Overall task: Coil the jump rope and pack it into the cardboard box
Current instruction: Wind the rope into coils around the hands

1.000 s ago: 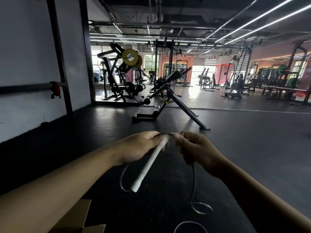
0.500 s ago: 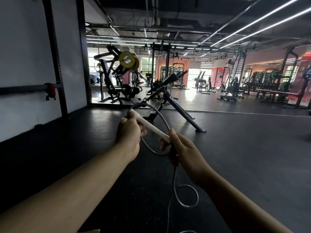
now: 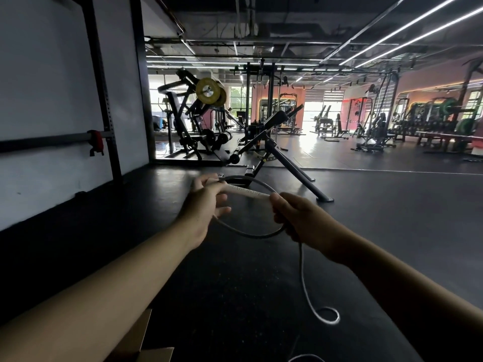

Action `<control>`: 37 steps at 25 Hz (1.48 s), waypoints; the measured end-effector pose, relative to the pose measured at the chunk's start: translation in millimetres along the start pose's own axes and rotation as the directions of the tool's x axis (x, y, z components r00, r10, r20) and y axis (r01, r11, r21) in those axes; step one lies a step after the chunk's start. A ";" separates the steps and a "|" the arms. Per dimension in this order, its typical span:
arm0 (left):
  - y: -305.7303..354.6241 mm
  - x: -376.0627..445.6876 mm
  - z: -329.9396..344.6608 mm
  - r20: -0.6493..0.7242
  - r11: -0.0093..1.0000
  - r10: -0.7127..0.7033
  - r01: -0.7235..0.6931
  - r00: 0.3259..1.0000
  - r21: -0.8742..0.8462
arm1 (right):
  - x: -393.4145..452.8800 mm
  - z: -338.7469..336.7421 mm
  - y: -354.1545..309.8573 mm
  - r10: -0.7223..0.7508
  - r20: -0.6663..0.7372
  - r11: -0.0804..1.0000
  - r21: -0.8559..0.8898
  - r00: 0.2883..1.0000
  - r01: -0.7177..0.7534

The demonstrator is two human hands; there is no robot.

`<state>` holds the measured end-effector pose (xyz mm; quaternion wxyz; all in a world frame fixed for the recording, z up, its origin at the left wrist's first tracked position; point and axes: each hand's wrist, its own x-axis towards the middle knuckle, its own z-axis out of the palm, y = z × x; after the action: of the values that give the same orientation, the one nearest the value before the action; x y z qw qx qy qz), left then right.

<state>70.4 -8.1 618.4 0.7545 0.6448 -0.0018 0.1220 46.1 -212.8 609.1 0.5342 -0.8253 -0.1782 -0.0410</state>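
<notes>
A white jump rope handle [image 3: 245,192] lies almost level between my two hands at mid-frame. My left hand [image 3: 206,202] pinches its far left end with the lower fingers spread. My right hand [image 3: 298,220] is closed around its right end and the grey rope [image 3: 251,232]. One loop of rope curves over and under the handle. The remaining rope hangs from my right hand and ends in a small curl [image 3: 326,315] on the floor. A corner of the cardboard box [image 3: 146,343] shows at the bottom left edge, partly hidden by my left forearm.
A black rubber gym floor [image 3: 392,231] spreads ahead. A black incline bench frame [image 3: 274,152] stands just beyond my hands. A white wall with a black rack upright and a bar [image 3: 52,138] runs along the left. Weight machines fill the background.
The handle swung from hanging down to lying across between my hands. A rope loop has formed around it, and my right hand has moved from the handle's top to its right end.
</notes>
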 end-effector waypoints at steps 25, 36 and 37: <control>23.8 -5.5 43.6 0.149 0.869 0.109 -0.021 0.983 -0.495 | -22.4 -0.1 12.8 0.031 0.072 0.941 0.335 0.997 -0.053; 3.3 -21.0 54.7 -0.033 0.935 0.144 -0.147 0.989 -0.323 | 6.8 22.5 -7.9 0.125 -0.135 0.895 0.442 0.983 -0.053; 1.7 -22.8 50.1 -0.034 0.941 0.137 -0.140 0.990 -0.309 | 10.0 19.2 -8.5 0.119 -0.147 0.904 0.424 0.982 -0.046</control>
<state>55.7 -60.8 624.8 0.8362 0.5155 -0.0617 0.1769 50.1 -189.9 610.8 0.7132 -0.6918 -0.1018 -0.0490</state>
